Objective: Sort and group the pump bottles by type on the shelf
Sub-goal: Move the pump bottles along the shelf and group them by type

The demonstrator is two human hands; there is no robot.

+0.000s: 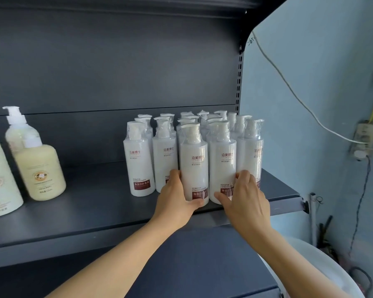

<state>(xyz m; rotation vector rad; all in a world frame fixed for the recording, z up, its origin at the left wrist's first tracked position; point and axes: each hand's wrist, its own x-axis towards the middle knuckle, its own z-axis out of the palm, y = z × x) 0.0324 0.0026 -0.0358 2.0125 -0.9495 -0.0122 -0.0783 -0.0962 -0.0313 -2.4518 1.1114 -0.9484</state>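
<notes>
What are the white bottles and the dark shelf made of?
The white bottles look like glossy plastic: light streaks shine on their smooth sides, and a clear crinkly film, likely plastic wrap, covers the pumps. The dark shelf looks like matte painted metal: thin, flat, with a slotted upright beside it. That is a guess from looks alone.

Both forearms bare, no sleeves visible up to frame edge. Left hand [177, 201] and right hand [249, 203]: no gloves, no rings, no watch or wristband on either wrist. Fingernails short, unpainted where visible. No markings or tattoos seen on the forearms.
</notes>
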